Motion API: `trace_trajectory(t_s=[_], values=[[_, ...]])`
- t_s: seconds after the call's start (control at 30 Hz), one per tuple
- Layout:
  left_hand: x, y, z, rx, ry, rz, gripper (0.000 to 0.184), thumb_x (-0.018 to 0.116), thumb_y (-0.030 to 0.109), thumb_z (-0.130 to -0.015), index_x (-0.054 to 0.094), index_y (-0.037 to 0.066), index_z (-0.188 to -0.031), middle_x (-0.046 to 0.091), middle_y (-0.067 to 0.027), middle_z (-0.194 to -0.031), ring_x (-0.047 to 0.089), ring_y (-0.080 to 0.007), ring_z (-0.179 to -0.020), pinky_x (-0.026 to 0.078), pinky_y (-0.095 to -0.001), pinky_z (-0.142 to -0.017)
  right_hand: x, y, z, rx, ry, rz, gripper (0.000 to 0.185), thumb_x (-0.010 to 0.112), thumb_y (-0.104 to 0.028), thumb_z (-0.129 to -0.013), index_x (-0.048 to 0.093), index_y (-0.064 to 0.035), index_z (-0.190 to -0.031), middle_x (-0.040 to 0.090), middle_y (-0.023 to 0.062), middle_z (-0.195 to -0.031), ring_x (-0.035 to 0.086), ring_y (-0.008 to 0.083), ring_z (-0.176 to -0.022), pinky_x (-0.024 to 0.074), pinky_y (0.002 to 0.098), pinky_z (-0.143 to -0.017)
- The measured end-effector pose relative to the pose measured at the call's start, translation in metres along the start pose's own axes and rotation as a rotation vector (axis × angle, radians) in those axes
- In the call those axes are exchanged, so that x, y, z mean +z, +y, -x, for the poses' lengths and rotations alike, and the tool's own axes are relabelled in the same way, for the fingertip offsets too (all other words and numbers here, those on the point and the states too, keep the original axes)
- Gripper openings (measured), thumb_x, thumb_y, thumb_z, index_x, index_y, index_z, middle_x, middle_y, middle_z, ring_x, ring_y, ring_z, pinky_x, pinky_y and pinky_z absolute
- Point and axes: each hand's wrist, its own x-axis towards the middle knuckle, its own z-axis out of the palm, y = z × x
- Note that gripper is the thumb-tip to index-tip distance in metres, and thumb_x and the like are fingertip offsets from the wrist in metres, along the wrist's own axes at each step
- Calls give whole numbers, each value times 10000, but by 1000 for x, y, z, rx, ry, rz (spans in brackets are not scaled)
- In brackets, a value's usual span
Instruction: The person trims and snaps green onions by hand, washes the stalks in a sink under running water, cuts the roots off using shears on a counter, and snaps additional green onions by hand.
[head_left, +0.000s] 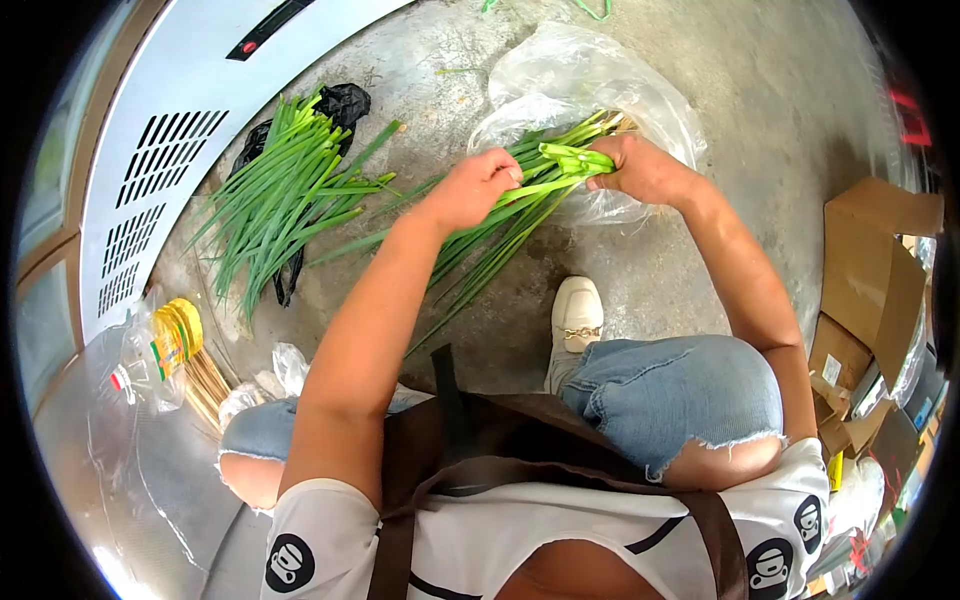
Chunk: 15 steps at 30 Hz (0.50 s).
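Note:
My right hand (648,168) is closed around a green onion (572,160), whose bright green leaves are bunched or folded beside the thumb. To its left, my left hand (478,190) pinches a long leaf of that green onion, with the fingertips pressed together. Below both hands lies a loose bundle of green onions (505,238), their pale root ends reaching onto a clear plastic bag (640,85). A separate pile of green onions (290,190) rests on a black plastic bag (345,103), left of my left hand.
The concrete floor (430,90) spreads around my cream shoe (577,305). A white appliance with vents (180,130) stands at the left, near a bottle of yellow oil (178,332). Open cardboard boxes (870,270) stand at the right. A brown apron (500,440) covers my lap.

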Motion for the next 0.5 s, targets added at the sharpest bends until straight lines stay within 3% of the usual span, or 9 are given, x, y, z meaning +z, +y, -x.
trace_trajectory(t_s=[0.1,0.17,0.2,0.33,0.4,0.5], values=[[16,10,6,-7,-97,-219,206,511,189,-912,538,15,-1019,644,-105,-939,616,-195,-882,473,-318,-783,0,-5,1,22,19,-28,221,657,-144,-806,600,-11,-974,646,143,-858,596,261,-798,464,355,-754],[26,15,15,127,-19,-608,249,529,202,-878,527,32,-1060,623,-168,-968,606,-299,-892,470,-371,-785,-2,-5,1,21,-17,-48,250,639,-152,-812,623,-37,-1033,656,152,-922,611,267,-831,462,359,-785],[28,15,15,178,-17,-635,243,513,194,-856,512,26,-1032,594,-221,-978,569,-382,-898,461,-431,-781,-2,-6,1,24,-14,-48,250,639,-152,-812,623,-37,-1033,656,152,-922,611,267,-831,462,359,-785],[34,11,13,146,12,-771,187,482,167,-862,497,9,-961,587,-228,-970,563,-385,-894,454,-458,-765,-2,-8,1,62,-50,-95,225,627,-164,-826,622,-27,-1006,654,145,-873,600,243,-795,460,351,-764],[34,8,13,160,111,-864,197,480,207,-856,494,11,-861,607,-217,-847,592,-385,-807,464,-489,-706,1,-16,3,79,-59,-116,217,622,-166,-831,622,-24,-995,655,138,-859,596,230,-781,459,348,-755],[23,9,11,143,213,-868,199,470,201,-863,497,5,-867,603,-220,-811,596,-386,-776,464,-490,-702,4,-20,7,72,-39,-91,215,618,-176,-841,621,-23,-992,649,123,-822,585,210,-760,458,347,-746]])
